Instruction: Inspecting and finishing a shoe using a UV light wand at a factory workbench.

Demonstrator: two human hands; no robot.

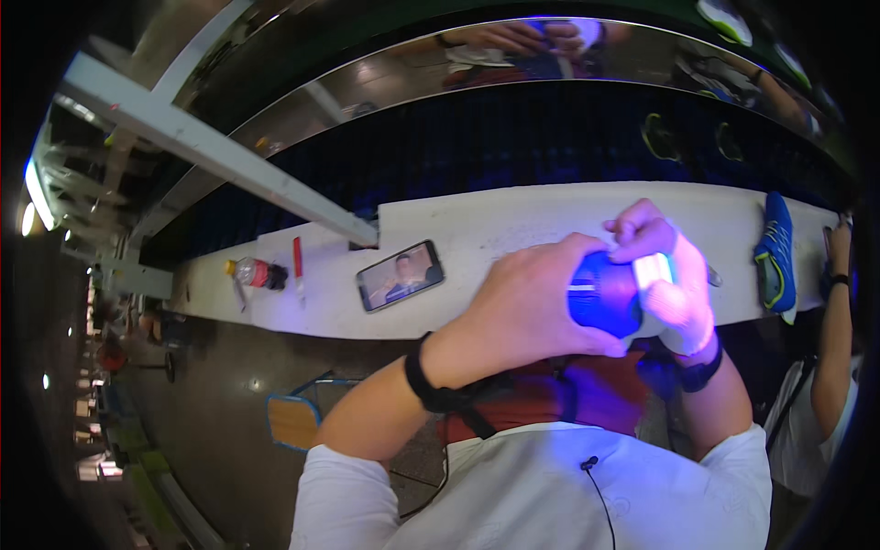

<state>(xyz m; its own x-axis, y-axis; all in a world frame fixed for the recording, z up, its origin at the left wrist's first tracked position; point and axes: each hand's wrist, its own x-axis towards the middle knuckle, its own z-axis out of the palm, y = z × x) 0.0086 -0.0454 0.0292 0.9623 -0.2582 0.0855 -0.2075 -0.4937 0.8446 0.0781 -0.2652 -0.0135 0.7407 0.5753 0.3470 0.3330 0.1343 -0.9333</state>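
My left hand (pixel 541 293) is wrapped round a rounded blue thing (pixel 605 298) with a ribbed band, held above the near edge of the white table. Its exact kind does not show. Close against its right side, my right hand (pixel 674 284) has its fingers bent around a small, glaring white-violet block (pixel 652 269), which seems to be a light. Violet glow spills over the right fingers and wrist. The palms and the far side of the blue thing are hidden.
On the white table (pixel 513 215) lie a phone (pixel 401 276) showing a person, a red-handled tool (pixel 298 266) and a bottle of dark drink (pixel 257 273). A blue sneaker (pixel 775 252) stands at right, near another person's arm (pixel 834 339). A grey metal beam (pixel 220 151) slants across.
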